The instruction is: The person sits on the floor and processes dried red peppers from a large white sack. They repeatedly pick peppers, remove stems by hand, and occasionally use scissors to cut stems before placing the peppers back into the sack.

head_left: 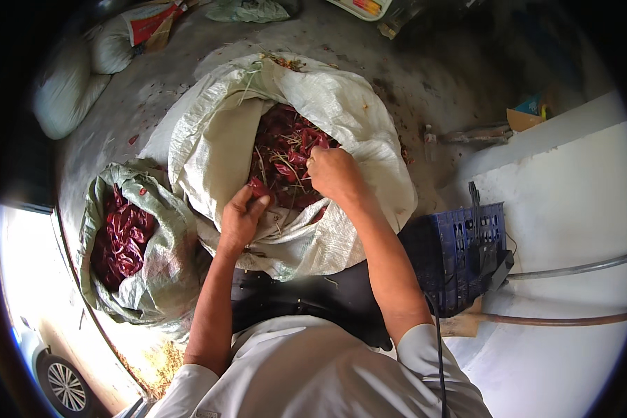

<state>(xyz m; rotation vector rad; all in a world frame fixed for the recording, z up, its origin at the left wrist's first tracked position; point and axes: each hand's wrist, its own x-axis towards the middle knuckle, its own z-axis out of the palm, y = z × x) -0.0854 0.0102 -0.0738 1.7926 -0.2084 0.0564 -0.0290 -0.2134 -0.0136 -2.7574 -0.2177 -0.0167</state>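
Fingers of left hand [240,219] and right hand [333,173] pinch dried chillies [285,157] inside white sack [355,118]

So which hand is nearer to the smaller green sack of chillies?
Left. The left hand grips the near rim of the big white sack, just right of the green sack. The right hand is farther right, inside the white sack.

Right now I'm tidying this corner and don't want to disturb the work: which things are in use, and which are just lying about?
In use:
- large white woven sack of dried red chillies
- left hand pinching a chilli at the sack's rim
- right hand down among the chillies
- smaller greenish sack holding more chillies

Lying about:
- blue plastic crate
- stuffed white bags
- wooden handle
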